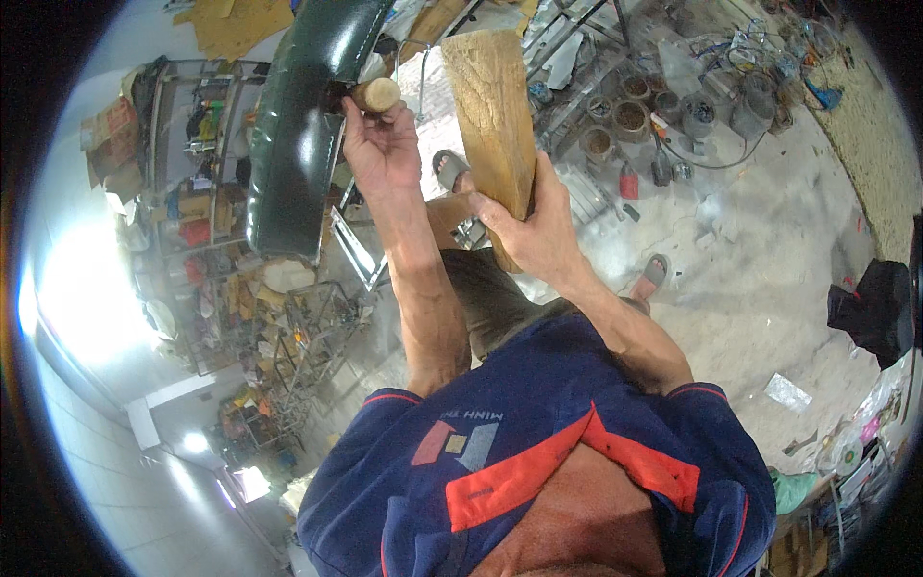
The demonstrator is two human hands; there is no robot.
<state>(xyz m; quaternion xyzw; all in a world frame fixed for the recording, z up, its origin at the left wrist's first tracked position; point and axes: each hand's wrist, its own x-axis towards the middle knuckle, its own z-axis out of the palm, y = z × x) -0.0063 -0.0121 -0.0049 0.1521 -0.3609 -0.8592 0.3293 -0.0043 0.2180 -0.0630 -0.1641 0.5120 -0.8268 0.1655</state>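
In my left hand (383, 154), fingers closed, is a round wooden piece with a pale, flat end (382, 93). Its far end is lost against a dark green padded cushion (293, 144) with light stitching, so I cannot tell whether it is a handle or a peg. My right hand (534, 226) grips the lower part of a thick, rough wooden block (492, 111), thumb on one side and fingers round the other. The block stands out above the hand, beside the round piece and apart from it.
Several round tins (630, 117) and tangled cables lie on the dusty floor at the far right, near a red bottle (628, 183). Metal frames and clutter fill the left side around a shelf rack (197, 144). A black cloth (873, 308) lies at the right edge.
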